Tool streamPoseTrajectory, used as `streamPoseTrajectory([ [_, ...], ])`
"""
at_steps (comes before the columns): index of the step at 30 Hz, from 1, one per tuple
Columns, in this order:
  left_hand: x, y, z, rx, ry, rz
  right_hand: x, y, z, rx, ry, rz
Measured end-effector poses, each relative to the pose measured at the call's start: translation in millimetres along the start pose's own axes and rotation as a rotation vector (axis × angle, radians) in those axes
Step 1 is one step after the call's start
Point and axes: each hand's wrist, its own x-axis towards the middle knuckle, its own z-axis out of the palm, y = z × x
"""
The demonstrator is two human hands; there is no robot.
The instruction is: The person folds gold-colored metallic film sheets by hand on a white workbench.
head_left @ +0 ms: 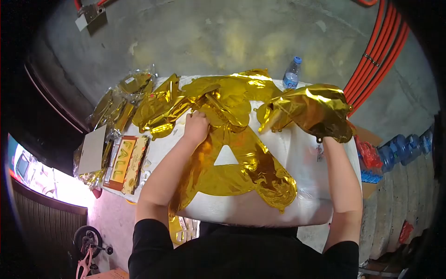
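Observation:
Across the white-covered table lies a flat gold foil balloon shaped like a letter A [227,179], with a triangular hole in its middle. My left hand [198,125] has its fingers bent together at the upper left edge of this foil; what they hold, if anything, is too small to tell. Another gold foil piece [313,109] is raised at the right and covers my right hand, so only the forearm shows below it. More crumpled gold foil [160,109] spreads along the back and left of the table.
Clear bags with gold foil [109,109], a white card [93,149] and a printed package [123,165] lie at the left. A water bottle [291,74] stands at the back edge. Large blue bottles [399,149] and a red bag [368,153] are beyond the right side.

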Motion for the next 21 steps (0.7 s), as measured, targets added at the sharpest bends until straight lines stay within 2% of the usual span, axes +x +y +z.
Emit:
streamPoseTrajectory([
  [2,8,-5,2,0.094,0.133,0.053,-11,13,-31,-0.175,-0.015,-0.007],
  [3,14,-2,-9,0.092,0.131,0.056,-10,18,-36,-0.261,-0.027,-0.009],
  [5,31,2,-47,-0.077,0.316,0.011,-21,19,-38,-0.427,-0.058,-0.018],
  [7,61,-13,-60,-0.277,0.517,0.098,-21,24,-41,-0.592,-0.090,-0.030],
  [9,79,-3,-93,-0.442,0.576,-0.030,-24,-18,-45,-0.615,-0.100,-0.019],
  [10,90,0,-107,-0.442,0.576,-0.027,-25,-31,-46,-0.635,-0.108,-0.008],
  [12,112,-2,-127,-0.634,0.534,-0.183,-24,-46,-47,-0.674,-0.123,0.011],
  [15,146,-15,-132,-0.604,0.584,-0.236,-19,-50,-49,-0.739,-0.140,0.036],
  [16,153,-20,-129,-0.602,0.606,-0.261,-19,-13,-56,-0.811,-0.220,-0.083],
  [17,159,-23,-129,-0.606,0.611,-0.256,-20,-16,-56,-0.816,-0.215,-0.085],
  [19,170,-32,-125,-0.708,0.692,-0.319,-27,-35,-49,-0.339,-0.088,0.060],
  [20,178,-39,-117,-0.828,0.785,-0.245,-28,-40,-47,-0.098,-0.027,0.130],
  [21,181,-45,-114,-0.830,0.784,-0.243,-27,-41,-47,-0.100,-0.024,0.132],
])
